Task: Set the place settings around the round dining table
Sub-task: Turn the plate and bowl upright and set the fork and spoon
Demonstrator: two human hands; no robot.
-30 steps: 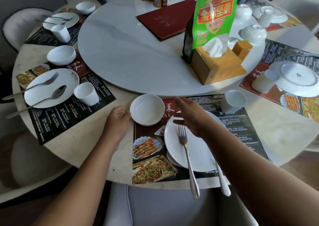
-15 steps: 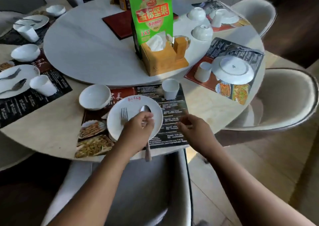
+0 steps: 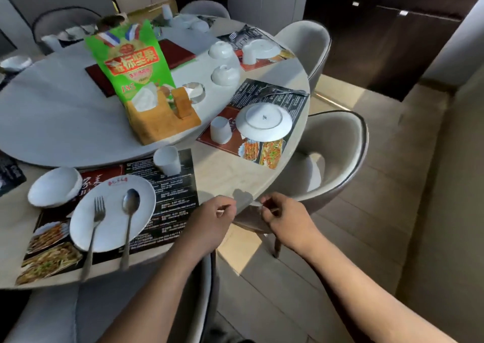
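The nearest place setting is judged complete: the round white plate (image 3: 112,219) lies on the black printed paper placemat (image 3: 170,188) at the near edge of the pale round stone surface (image 3: 230,175); the steel fork (image 3: 94,227) and the steel spoon (image 3: 128,211) are laid side by side across it, handles towards the edge. The shallow white bowl (image 3: 53,186) sits just beside the plate, and the small white cup (image 3: 167,160) stands at the placemat's far end.

The step in hand is judged to be the passage to the next setting on the right, where the upturned white plate (image 3: 264,121) and the upturned white cup (image 3: 220,130) rest close together on a second printed placemat (image 3: 277,99). What lies at its far edge may be cutlery, but is too blurred to tell. There, both pieces would need to be turned right way up and the cutlery laid on the plate.

The left hand (image 3: 212,219) is held over the first placemat's near right corner; the right hand (image 3: 285,217) is held just off the surface's edge, in front of the grey upholstered chair (image 3: 337,146). Both forearms are stretched forward; the fingers (image 3: 224,209) of each hand are loosely curled and nothing is seen to be held.

Farther in, a green snack bag (image 3: 131,62) and a wooden tissue box (image 3: 162,122) stand on the grey turntable (image 3: 65,122).
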